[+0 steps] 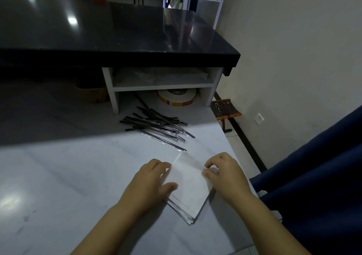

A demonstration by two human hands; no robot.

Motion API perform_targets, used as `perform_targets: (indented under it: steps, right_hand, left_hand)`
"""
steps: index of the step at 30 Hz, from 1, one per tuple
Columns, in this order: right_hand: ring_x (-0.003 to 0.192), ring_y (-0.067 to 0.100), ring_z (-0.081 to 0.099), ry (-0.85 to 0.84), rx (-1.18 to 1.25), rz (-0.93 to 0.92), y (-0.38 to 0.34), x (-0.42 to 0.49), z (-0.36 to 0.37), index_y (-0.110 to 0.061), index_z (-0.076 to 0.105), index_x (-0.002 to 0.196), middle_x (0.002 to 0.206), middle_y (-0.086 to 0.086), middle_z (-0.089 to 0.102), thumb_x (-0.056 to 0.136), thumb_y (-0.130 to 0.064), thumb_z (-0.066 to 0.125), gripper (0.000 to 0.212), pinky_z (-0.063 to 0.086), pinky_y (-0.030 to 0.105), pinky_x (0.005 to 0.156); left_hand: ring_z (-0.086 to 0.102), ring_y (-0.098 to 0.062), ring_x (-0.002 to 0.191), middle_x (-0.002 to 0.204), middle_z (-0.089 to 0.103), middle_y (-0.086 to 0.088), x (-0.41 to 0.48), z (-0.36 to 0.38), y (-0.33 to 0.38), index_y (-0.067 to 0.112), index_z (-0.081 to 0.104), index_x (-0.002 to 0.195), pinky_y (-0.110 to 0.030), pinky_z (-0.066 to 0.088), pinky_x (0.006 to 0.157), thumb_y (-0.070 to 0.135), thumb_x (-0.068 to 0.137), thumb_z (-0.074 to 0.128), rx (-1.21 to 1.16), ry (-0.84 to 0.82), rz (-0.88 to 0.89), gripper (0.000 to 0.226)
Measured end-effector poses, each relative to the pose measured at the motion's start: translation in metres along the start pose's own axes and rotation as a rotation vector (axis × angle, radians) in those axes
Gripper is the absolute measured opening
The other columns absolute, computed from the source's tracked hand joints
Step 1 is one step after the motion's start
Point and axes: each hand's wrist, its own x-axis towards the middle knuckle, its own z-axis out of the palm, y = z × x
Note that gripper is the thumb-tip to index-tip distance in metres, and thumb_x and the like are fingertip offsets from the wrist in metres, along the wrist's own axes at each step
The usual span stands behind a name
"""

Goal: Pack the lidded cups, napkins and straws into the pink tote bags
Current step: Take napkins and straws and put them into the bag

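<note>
A stack of white napkins [189,188] lies near the right edge of the white table [68,176]. My left hand [152,178] rests on the stack's left side, thumb pressing on the top sheet. My right hand [223,172] pinches the right edge of the top napkin and lifts its far end slightly. Several black straws in clear wrappers [156,126] lie loose on the table beyond the napkins. No cup or pink tote bag is in view.
A black counter [117,31] on a white shelf unit [162,82] stands at the back, a tape roll [176,97] under it. A small wooden stool [225,109] sits on the floor right of the table. A dark blue cloth [323,176] hangs at the right.
</note>
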Motion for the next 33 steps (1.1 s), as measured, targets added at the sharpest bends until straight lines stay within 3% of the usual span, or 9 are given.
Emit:
perform_targets:
  steps: [3,7,10,12,14,17,19,28,33]
  right_hand:
    - [0.082,0.010,0.055,0.032,0.084,-0.051,-0.001,-0.004,-0.005,-0.023,0.064,0.081,0.089,-0.010,0.060,0.086,-0.021,0.066,0.006,0.049,0.027,0.075]
    - [0.069,0.011,0.059,-0.170,0.352,-0.013,-0.008,-0.009,-0.010,-0.023,0.068,0.076,0.075,-0.009,0.066,0.081,-0.021,0.072,0.007,0.052,0.022,0.064]
    - [0.068,0.009,0.061,-0.245,0.386,0.008,-0.011,-0.011,-0.010,-0.022,0.069,0.077,0.076,-0.005,0.068,0.081,-0.027,0.071,0.007,0.053,0.026,0.066]
    - [0.064,0.015,0.060,-0.168,0.410,0.078,-0.009,-0.008,-0.009,-0.020,0.068,0.076,0.075,0.001,0.067,0.086,-0.031,0.064,0.015,0.055,0.038,0.067]
    - [0.066,0.013,0.060,-0.075,0.317,0.130,-0.003,-0.004,-0.008,-0.021,0.066,0.080,0.078,-0.003,0.065,0.089,-0.031,0.061,0.014,0.056,0.042,0.069]
    - [0.091,0.011,0.058,-0.141,0.066,0.134,0.002,0.000,-0.005,-0.022,0.061,0.105,0.102,-0.006,0.059,0.083,-0.034,0.068,0.026,0.051,0.034,0.082]
    - [0.094,0.012,0.057,-0.190,0.014,0.144,0.002,0.001,-0.002,-0.020,0.061,0.111,0.103,-0.005,0.058,0.079,-0.033,0.072,0.037,0.050,0.033,0.083]
    - [0.072,0.006,0.058,-0.116,0.059,0.143,0.003,0.000,-0.005,-0.030,0.062,0.079,0.077,-0.014,0.060,0.083,-0.029,0.069,0.007,0.053,0.031,0.068]
    - [0.069,0.008,0.059,-0.010,0.170,0.045,0.001,-0.004,-0.011,-0.027,0.062,0.073,0.081,-0.012,0.062,0.086,-0.020,0.066,0.016,0.047,0.017,0.060]
  left_hand:
    - [0.044,-0.014,0.109,0.119,0.048,0.009,-0.003,-0.004,0.004,0.022,0.047,0.127,-0.024,0.037,0.093,0.044,0.076,0.068,-0.021,0.052,-0.013,0.059]
    - [0.032,-0.008,0.112,0.116,0.036,0.022,-0.003,-0.013,0.006,0.031,0.044,0.128,-0.027,0.032,0.094,0.048,0.076,0.067,-0.033,0.019,-0.035,0.060]
    - [0.051,-0.012,0.087,0.086,0.055,0.014,-0.002,-0.020,0.010,0.024,0.060,0.086,-0.025,0.039,0.075,0.031,0.082,0.065,-0.028,-0.006,0.028,0.008]
    - [0.050,-0.013,0.069,0.067,0.050,0.010,-0.004,-0.022,0.012,0.026,0.048,0.063,-0.028,0.039,0.065,0.023,0.084,0.063,-0.034,-0.034,0.045,0.026]
    - [0.047,-0.012,0.064,0.063,0.049,0.009,-0.005,-0.023,0.009,0.024,0.049,0.062,-0.026,0.037,0.063,0.020,0.083,0.064,-0.041,-0.062,0.038,0.026]
    - [0.048,-0.004,0.061,0.064,0.055,0.011,-0.009,-0.024,0.006,0.019,0.062,0.073,-0.019,0.037,0.061,0.019,0.080,0.068,-0.059,-0.072,0.027,0.009]
    - [0.049,0.000,0.061,0.064,0.055,0.016,-0.010,-0.024,0.005,0.021,0.063,0.079,-0.014,0.036,0.060,0.021,0.078,0.071,-0.072,-0.056,0.022,0.007]
    - [0.053,0.000,0.068,0.072,0.059,0.016,-0.010,-0.024,0.007,0.029,0.059,0.074,-0.015,0.038,0.062,0.024,0.076,0.072,-0.092,-0.038,0.030,0.014]
    - [0.035,-0.006,0.101,0.111,0.043,0.020,-0.010,-0.019,0.008,0.030,0.064,0.080,-0.017,0.033,0.082,0.032,0.078,0.070,-0.070,0.026,0.050,0.006]
